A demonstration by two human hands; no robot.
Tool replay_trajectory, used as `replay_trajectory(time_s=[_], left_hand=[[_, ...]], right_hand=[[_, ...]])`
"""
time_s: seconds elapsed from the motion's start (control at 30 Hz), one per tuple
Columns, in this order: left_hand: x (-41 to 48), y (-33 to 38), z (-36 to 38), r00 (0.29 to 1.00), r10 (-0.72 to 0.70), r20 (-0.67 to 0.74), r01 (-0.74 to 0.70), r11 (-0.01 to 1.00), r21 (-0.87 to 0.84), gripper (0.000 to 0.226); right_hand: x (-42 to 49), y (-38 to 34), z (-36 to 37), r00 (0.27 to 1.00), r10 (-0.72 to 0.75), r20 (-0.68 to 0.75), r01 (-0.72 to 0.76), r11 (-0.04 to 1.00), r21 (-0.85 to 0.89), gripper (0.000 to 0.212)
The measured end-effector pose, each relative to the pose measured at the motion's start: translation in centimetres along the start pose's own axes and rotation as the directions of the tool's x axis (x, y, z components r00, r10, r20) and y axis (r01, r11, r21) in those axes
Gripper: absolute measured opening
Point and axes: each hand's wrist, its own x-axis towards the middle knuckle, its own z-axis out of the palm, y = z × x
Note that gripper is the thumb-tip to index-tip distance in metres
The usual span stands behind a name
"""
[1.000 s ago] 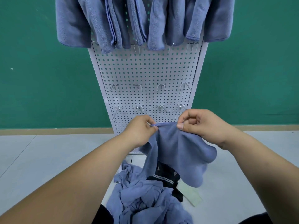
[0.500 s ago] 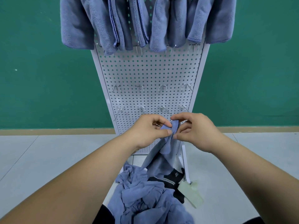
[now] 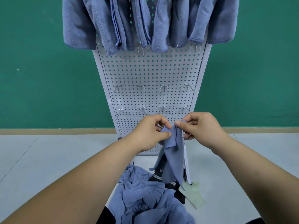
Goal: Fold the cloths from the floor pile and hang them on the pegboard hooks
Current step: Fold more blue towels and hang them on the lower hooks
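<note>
Here the left hand [image 3: 150, 131] and right hand [image 3: 202, 126] meet low in front of the pegboard [image 3: 150, 75]. Each pinches the top edge of one blue cloth [image 3: 173, 156] between thumb and curled fingers, and the two grips sit just beside each other. The cloth hangs from them in a narrow, gathered strip. Its lower end reaches down over the pile [image 3: 145, 196] of crumpled blue cloths on the floor [image 3: 48, 159]; whether it touches the pile cannot be told. A black striped piece [image 3: 171, 185] and a pale green piece [image 3: 194, 194] lie at the pile's right side. On the board, two rows of bare hooks [image 3: 164, 88] show above the hands. Higher up, folded blue cloths [image 3: 113, 21] hang side by side along the board's top, with a green wall [image 3: 40, 62] behind
</note>
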Motion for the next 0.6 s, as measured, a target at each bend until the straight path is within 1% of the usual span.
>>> replay_trajectory(time_s=[0.03, 0.07, 0.1, 0.13, 0.2, 0.23, 0.3, 0.37, 0.47, 0.53, 0.6], left_hand=[[0.1, 0.0, 0.0, 1.0, -0.007, -0.006, 0.006, 1.0, -0.022, 0.018], [0.1, 0.0, -0.1, 1.0, -0.015, -0.01, 0.015, 0.999, -0.051, 0.017], [0.2, 0.0, -0.2, 1.0, -0.028, -0.011, 0.027, 0.996, -0.088, 0.016], [0.2, 0.1, -0.3, 0.999, -0.041, -0.009, 0.04, 0.991, -0.131, 0.016], [0.3, 0.3, -0.4, 0.998, -0.067, -0.001, 0.065, 0.975, -0.211, 0.016], [0.3, 0.4, -0.5, 0.997, -0.075, 0.004, 0.074, 0.967, -0.243, 0.017], [0.2, 0.6, -0.6, 0.997, -0.082, 0.011, 0.082, 0.951, -0.297, 0.018], [0.1, 0.7, -0.6, 0.996, -0.087, 0.018, 0.088, 0.942, -0.324, 0.021], [0.1, 0.8, -0.7, 0.995, -0.092, 0.025, 0.095, 0.95, -0.298, 0.021], [0.1, 0.5, -0.8, 0.996, -0.09, 0.014, 0.09, 0.954, -0.286, 0.018], [0.2, 0.4, -1.0, 0.998, -0.068, 0.004, 0.066, 0.965, -0.252, 0.016]], right_hand=[[0.2, 0.3, -0.1, 1.0, -0.018, -0.021, 0.016, 0.996, -0.088, 0.024], [0.3, 0.6, -0.1, 0.997, -0.07, -0.04, 0.059, 0.972, -0.226, 0.021], [0.3, 0.6, -0.2, 0.989, -0.142, -0.033, 0.122, 0.931, -0.345, 0.016], [0.2, 0.6, -0.4, 0.974, -0.225, 0.005, 0.208, 0.892, -0.401, 0.019], [0.1, 0.7, -0.7, 0.924, -0.364, 0.115, 0.38, 0.854, -0.355, 0.038], [0.0, 0.7, -0.7, 0.895, -0.415, 0.162, 0.446, 0.835, -0.324, 0.044], [-0.1, 0.7, -0.5, 0.86, -0.457, 0.227, 0.509, 0.803, -0.311, 0.045], [-0.1, 0.7, 0.0, 0.846, -0.485, 0.221, 0.533, 0.79, -0.304, 0.036], [-0.1, 0.7, 0.5, 0.819, -0.544, 0.183, 0.574, 0.779, -0.252, 0.015], [0.1, 0.7, 0.7, 0.834, -0.526, 0.169, 0.552, 0.805, -0.219, 0.008], [0.2, 0.7, 0.6, 0.869, -0.471, 0.15, 0.492, 0.853, -0.175, 0.005]])
